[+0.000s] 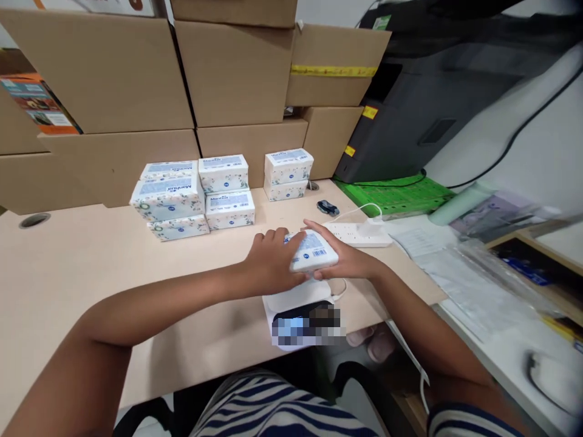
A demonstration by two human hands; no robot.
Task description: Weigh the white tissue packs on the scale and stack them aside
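Observation:
Both my hands hold one small white box with blue print just above a white scale near the desk's front edge. My left hand grips its left side with curled fingers. My right hand cups its right side, thumb on the far edge. Several like boxes are stacked further back: one stack at the left, another beside it, and a third to the right. The scale's display is blurred.
Brown cardboard cartons line the back of the beige desk. A white power strip and a small dark object lie right of my hands. A black printer stands on a green mat. Plastic sleeves and papers cover the right side.

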